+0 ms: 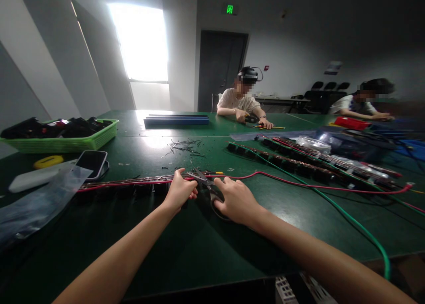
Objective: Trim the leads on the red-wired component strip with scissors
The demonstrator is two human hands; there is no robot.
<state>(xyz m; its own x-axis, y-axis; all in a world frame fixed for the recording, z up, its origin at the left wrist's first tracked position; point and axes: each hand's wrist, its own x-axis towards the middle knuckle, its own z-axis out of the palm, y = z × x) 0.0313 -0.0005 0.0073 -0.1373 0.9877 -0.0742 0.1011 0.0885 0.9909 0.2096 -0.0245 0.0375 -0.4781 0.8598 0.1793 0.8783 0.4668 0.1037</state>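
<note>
My right hand [239, 201] has its fingers through the handles of a pair of scissors [206, 181], whose blades are spread and point left. The blades lie over the right part of a long black strip with bare copper wires [146, 180]. Beside the blade tips, my left hand [181, 190] is closed at the strip with its thumb up; whatever its fingers grip is hidden. A red wire [265, 175] runs along the strip and on to the right across the green table [152, 268]. Small dark clippings [186, 147] lie scattered beyond my hands.
A green basket [83, 141] of black parts, a phone [91, 163] and a plastic bag [43, 206] are at left. Blue bars [175, 121] lie farther back. More wired strips [285, 158] and a green wire [352, 220] lie right. Two people [237, 101] work across the table.
</note>
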